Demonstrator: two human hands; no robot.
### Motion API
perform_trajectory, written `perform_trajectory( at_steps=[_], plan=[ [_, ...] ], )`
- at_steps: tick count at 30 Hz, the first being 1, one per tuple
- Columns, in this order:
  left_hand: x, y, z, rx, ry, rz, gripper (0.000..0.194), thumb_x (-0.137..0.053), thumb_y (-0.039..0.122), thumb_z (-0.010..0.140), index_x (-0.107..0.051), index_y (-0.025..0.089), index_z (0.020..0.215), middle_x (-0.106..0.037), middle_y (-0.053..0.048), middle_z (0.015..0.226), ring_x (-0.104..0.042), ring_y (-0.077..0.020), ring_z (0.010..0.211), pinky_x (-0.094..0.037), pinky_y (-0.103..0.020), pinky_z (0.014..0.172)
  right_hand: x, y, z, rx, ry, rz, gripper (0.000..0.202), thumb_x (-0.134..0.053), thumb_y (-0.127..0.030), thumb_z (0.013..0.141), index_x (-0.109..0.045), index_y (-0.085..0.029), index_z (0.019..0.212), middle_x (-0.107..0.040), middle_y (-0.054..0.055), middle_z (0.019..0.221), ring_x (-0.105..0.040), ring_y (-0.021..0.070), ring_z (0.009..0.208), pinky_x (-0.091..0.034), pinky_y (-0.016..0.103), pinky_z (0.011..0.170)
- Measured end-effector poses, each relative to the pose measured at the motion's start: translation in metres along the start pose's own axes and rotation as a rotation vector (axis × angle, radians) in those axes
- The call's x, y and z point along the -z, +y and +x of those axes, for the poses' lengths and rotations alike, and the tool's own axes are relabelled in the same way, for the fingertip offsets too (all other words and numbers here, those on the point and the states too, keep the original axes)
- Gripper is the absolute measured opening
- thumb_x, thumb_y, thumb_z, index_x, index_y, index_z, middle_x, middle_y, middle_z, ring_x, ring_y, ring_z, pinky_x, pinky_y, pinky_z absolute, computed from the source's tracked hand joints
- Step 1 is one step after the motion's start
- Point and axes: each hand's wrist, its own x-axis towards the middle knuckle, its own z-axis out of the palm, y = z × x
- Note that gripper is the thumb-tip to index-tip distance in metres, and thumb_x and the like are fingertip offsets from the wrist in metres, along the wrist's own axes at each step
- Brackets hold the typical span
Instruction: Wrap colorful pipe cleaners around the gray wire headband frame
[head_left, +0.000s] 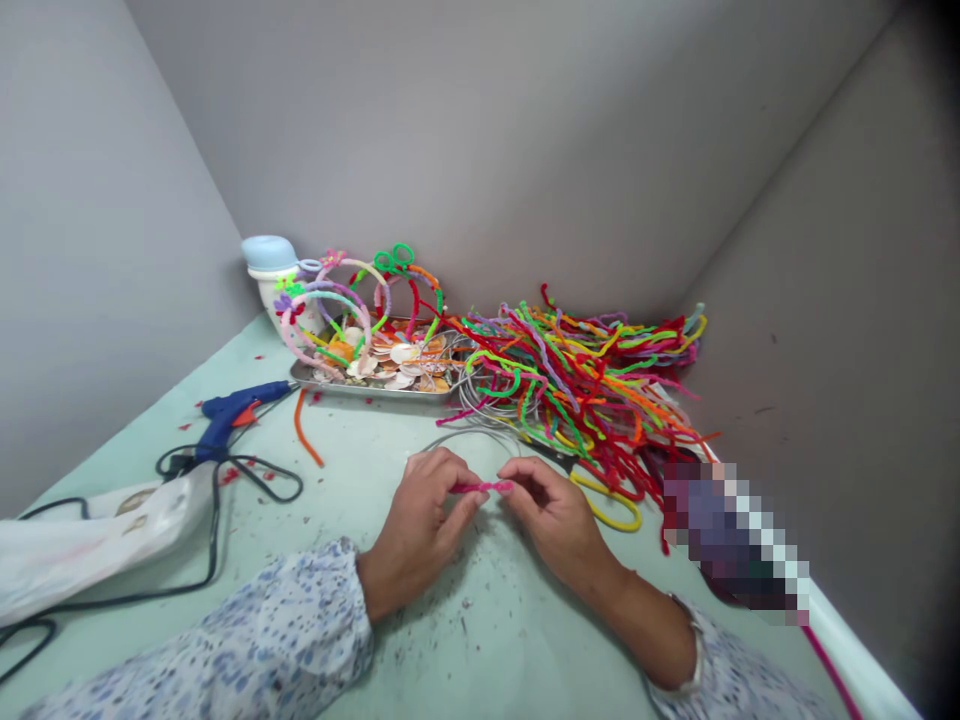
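Observation:
A short pink pipe cleaner [491, 487] stretches between my two hands above the middle of the table. My left hand [427, 515] pinches one end of it between thumb and fingers. At the other end, the fingertips of my right hand [555, 515] are closed on it as well. The part inside my left fingers is mostly hidden. Just behind my right hand lies a pair of scissors with a yellow handle [615, 505]. Grey wire [480, 432] runs in loops behind both hands.
A large pile of coloured pipe cleaners [570, 380] spreads at the back right. Decorated headbands [352, 310] rest on a metal tray [375, 392], beside a white cup with a blue lid [270, 255]. A blue glue gun [225, 415], its black cord [214, 540] and a plastic bag [97, 550] lie left.

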Motion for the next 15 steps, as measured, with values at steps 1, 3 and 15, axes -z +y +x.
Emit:
perform_trajectory(
  at_steps=[1, 3, 15],
  plan=[
    [0.0000, -0.0001, 0.0000, -0.001, 0.002, -0.003, 0.007, -0.054, 0.023, 0.089, -0.058, 0.020, 0.085, -0.059, -0.003, 0.083, -0.053, -0.0192, 0.086, -0.038, -0.035, 0.082, 0.0001, -0.0002, 0.0000, 0.006, -0.004, -0.001, 0.011, -0.058, -0.031, 0.088, -0.062, -0.020, 0.089, -0.062, 0.001, 0.080, -0.058, 0.0153, 0.071, -0.047, 0.025, 0.065],
    [0.0001, -0.0004, 0.0003, -0.001, 0.004, -0.011, 0.007, -0.054, 0.024, 0.089, -0.057, 0.020, 0.084, -0.058, -0.002, 0.083, -0.053, -0.0190, 0.085, -0.038, -0.035, 0.083, 0.0002, 0.0001, -0.0002, 0.012, -0.010, -0.005, 0.012, -0.058, -0.031, 0.088, -0.062, -0.020, 0.090, -0.063, 0.001, 0.081, -0.058, 0.0155, 0.072, -0.047, 0.025, 0.065],
    [0.0013, 0.0010, 0.0010, 0.047, -0.029, -0.054, 0.017, -0.054, 0.027, 0.088, -0.053, 0.020, 0.073, -0.055, 0.000, 0.075, -0.051, -0.0184, 0.079, -0.038, -0.035, 0.080, 0.0010, 0.0000, -0.0005, 0.036, -0.033, -0.076, 0.008, -0.059, -0.029, 0.087, -0.063, -0.022, 0.088, -0.063, 0.001, 0.080, -0.059, 0.0158, 0.073, -0.046, 0.025, 0.065]
  ],
)
